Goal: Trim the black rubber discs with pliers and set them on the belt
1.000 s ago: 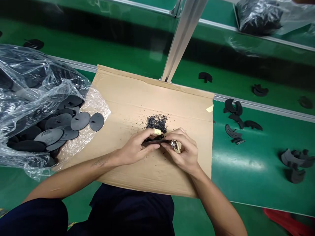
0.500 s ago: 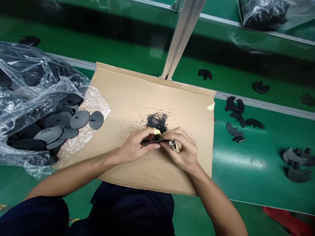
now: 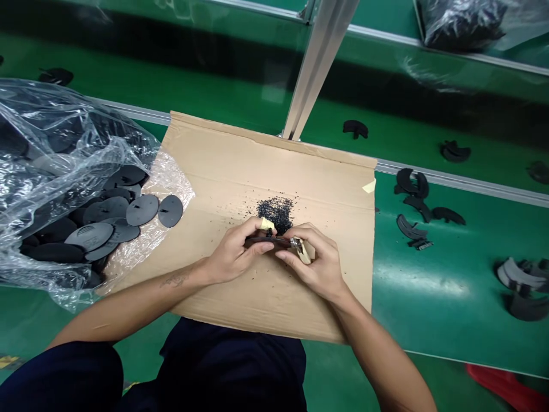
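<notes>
My left hand (image 3: 238,252) pinches a thin black plastic disc (image 3: 279,241), seen nearly edge-on, with a small peg on its upper face. A pale tape wraps one of that hand's fingers. In my right hand (image 3: 319,260) is a small shiny metal tool (image 3: 295,244) with pale wrapping, held against the disc's right end. Its exact kind is mostly hidden by the fingers. Just beyond both hands, a heap of small black shavings (image 3: 277,213) lies on the cardboard sheet (image 3: 214,166).
On the left, a clear plastic bag (image 3: 77,143) spills several black discs (image 3: 90,236) onto the cardboard. Curved black parts (image 3: 412,226) lie on the green table (image 3: 429,303) to the right. A metal post (image 3: 315,68) rises behind the cardboard.
The disc has turned slightly in my hands, and its peg stands clearer above it. My right-hand fingers and the metal tool have shifted a little. The view has moved slightly.
</notes>
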`<action>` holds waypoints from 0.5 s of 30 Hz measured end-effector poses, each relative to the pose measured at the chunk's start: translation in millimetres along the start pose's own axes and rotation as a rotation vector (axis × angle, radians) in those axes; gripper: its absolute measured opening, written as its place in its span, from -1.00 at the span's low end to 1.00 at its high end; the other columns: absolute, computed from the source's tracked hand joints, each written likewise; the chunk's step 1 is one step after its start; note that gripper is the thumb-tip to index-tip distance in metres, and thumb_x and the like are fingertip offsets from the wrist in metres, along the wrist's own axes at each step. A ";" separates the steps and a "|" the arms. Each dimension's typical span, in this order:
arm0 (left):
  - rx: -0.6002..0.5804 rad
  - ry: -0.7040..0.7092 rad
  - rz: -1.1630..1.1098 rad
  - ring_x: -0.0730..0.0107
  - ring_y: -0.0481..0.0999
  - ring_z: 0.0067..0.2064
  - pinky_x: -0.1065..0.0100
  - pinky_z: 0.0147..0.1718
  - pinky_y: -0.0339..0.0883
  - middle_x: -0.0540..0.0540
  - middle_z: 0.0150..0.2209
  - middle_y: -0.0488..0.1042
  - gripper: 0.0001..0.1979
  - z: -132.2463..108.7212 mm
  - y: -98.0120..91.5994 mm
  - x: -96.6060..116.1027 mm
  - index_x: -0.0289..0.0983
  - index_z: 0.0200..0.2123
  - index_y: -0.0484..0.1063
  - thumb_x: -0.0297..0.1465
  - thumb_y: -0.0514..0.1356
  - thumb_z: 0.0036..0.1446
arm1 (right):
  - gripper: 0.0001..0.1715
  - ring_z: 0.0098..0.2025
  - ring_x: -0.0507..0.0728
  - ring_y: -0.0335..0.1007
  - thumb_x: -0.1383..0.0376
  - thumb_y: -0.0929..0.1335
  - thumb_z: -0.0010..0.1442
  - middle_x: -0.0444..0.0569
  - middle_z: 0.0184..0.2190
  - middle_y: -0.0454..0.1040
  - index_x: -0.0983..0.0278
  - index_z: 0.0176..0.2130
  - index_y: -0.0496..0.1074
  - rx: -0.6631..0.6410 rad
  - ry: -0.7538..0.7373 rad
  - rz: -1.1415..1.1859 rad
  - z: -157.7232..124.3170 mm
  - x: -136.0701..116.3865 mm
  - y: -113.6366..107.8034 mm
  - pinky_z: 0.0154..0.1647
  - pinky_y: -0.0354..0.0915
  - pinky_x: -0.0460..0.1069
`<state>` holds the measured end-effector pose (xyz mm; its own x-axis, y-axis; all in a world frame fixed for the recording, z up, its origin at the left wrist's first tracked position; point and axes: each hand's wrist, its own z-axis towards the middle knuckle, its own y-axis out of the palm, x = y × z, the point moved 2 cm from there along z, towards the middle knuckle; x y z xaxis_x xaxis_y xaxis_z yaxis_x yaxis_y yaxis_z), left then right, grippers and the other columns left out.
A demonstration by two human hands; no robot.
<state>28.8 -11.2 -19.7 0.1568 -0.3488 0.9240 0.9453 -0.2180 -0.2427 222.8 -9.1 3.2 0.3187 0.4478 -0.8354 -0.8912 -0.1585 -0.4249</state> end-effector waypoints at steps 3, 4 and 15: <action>-0.006 -0.049 -0.017 0.36 0.52 -0.26 0.39 -0.26 0.41 -0.07 -0.27 0.54 -0.65 0.5 0.3 -1.6 -0.26 -0.12 0.45 -0.07 0.18 0.36 | -0.77 -0.27 0.12 0.49 0.15 0.50 0.24 -0.05 -0.30 0.56 0.21 -0.19 0.49 -0.017 0.069 0.052 0.1 1.2 1.5 -0.20 0.43 0.05; -0.007 -0.071 -0.023 0.36 0.53 -0.25 0.40 -0.25 0.41 -0.07 -0.27 0.54 -0.64 0.7 0.5 -2.0 -0.26 -0.14 0.46 -0.06 0.18 0.36 | -0.76 -0.29 0.12 0.48 0.13 0.50 0.24 -0.06 -0.31 0.55 0.21 -0.20 0.49 -0.020 0.091 0.075 0.1 1.4 1.8 -0.22 0.42 0.04; 0.017 -0.092 -0.080 0.37 0.55 -0.19 0.39 -0.17 0.43 -0.07 -0.23 0.55 -0.67 3.5 0.8 -1.9 -0.27 -0.14 0.45 -0.10 0.17 0.38 | -0.60 -0.38 0.05 0.35 -0.03 0.49 0.21 -0.13 -0.40 0.45 0.23 -0.25 0.46 -0.049 0.304 0.238 0.9 8.4 5.9 -0.33 0.33 -0.04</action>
<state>30.3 -7.5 -20.7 0.1055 -0.2460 0.9635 0.9605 -0.2256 -0.1628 219.9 -5.5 -6.0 0.1924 0.1133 -0.9748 -0.9376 -0.2718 -0.2167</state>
